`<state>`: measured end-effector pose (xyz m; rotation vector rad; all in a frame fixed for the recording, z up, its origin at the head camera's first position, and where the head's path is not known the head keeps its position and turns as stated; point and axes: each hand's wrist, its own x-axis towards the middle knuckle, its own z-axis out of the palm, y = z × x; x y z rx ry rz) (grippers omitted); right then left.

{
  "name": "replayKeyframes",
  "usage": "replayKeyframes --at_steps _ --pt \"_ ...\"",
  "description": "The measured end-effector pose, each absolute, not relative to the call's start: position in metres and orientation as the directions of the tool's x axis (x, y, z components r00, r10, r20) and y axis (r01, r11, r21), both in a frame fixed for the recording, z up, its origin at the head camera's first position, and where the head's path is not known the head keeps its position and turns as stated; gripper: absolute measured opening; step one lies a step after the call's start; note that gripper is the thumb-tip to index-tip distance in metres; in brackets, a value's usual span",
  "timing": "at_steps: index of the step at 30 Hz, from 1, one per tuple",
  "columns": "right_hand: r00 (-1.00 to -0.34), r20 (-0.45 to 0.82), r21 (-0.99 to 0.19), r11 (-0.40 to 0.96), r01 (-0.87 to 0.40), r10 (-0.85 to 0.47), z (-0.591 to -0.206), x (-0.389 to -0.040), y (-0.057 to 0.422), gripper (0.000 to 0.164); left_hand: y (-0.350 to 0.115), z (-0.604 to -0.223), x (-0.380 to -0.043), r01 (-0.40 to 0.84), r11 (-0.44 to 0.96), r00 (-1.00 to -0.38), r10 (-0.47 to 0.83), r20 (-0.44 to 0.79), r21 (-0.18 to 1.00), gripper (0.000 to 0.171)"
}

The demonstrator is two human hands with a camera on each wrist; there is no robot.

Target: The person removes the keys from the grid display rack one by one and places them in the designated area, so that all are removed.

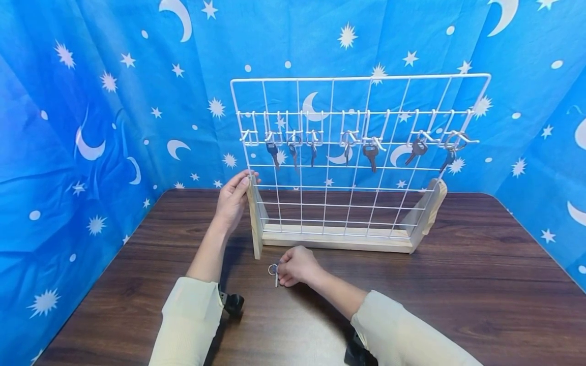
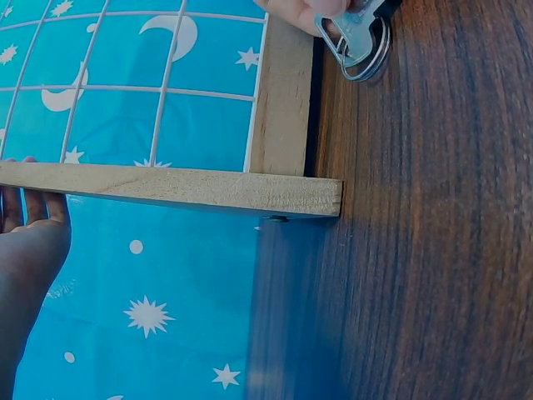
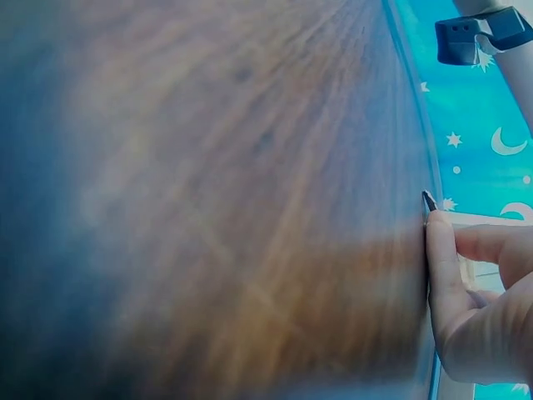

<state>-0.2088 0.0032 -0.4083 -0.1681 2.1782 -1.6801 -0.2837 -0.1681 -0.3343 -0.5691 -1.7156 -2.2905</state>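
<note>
My left hand (image 1: pixel 232 201) grips the top of the left wooden side piece (image 1: pixel 254 218) of a white wire grid rack (image 1: pixel 327 185), thumb in front. In the left wrist view, fingers of that hand (image 2: pixel 33 237) lie along the far side of the wood. Low in front of the rack's left end, my right hand (image 1: pixel 299 267) pinches a silver key (image 1: pixel 276 279) with a split ring (image 1: pixel 272 269) on it. The left wrist view shows the key (image 2: pixel 356 37) close up, partly covered by fingertips. Only its tip shows past the right hand (image 3: pixel 487 300) in the right wrist view.
Several keys (image 1: pixel 371 152) hang by rings from white hooks along the grid's upper part. A wooden base bar (image 1: pixel 334 239) joins the two side pieces. The dark wood table (image 1: pixel 480 284) meets a blue moon-and-star cloth (image 1: pixel 137 91) at its back and sides. Both wrists carry black devices (image 1: pixel 233 304).
</note>
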Motion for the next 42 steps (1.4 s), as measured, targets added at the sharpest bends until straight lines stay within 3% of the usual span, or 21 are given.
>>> replayKeyframes --at_steps 6,13,30,37,42 --pt "-0.927 -0.232 -0.945 0.296 0.142 -0.296 -0.409 -0.209 0.0 0.005 -0.17 -0.337 -0.284 0.443 -0.299 -0.873 0.07 0.482 0.845 0.033" --pt "-0.932 -0.233 -0.942 0.301 0.146 -0.278 -0.409 -0.208 0.001 0.007 -0.169 -0.335 -0.284 0.396 -0.289 -0.902 0.057 0.429 0.872 0.042" --pt "-0.927 -0.24 -0.948 0.275 0.159 -0.289 -0.404 -0.214 0.008 0.013 -0.167 -0.334 -0.283 0.368 -0.293 -0.915 0.056 0.4 0.882 0.04" --pt "-0.938 -0.152 -0.971 0.226 0.082 -0.313 -0.375 -0.22 0.015 0.017 -0.168 -0.333 -0.282 0.369 -0.297 -0.913 0.059 0.403 0.881 0.04" --pt "-0.958 -0.013 -0.973 0.225 -0.055 -0.288 -0.35 -0.219 0.015 0.017 -0.168 -0.334 -0.283 0.365 -0.306 -0.915 0.058 0.399 0.88 0.027"
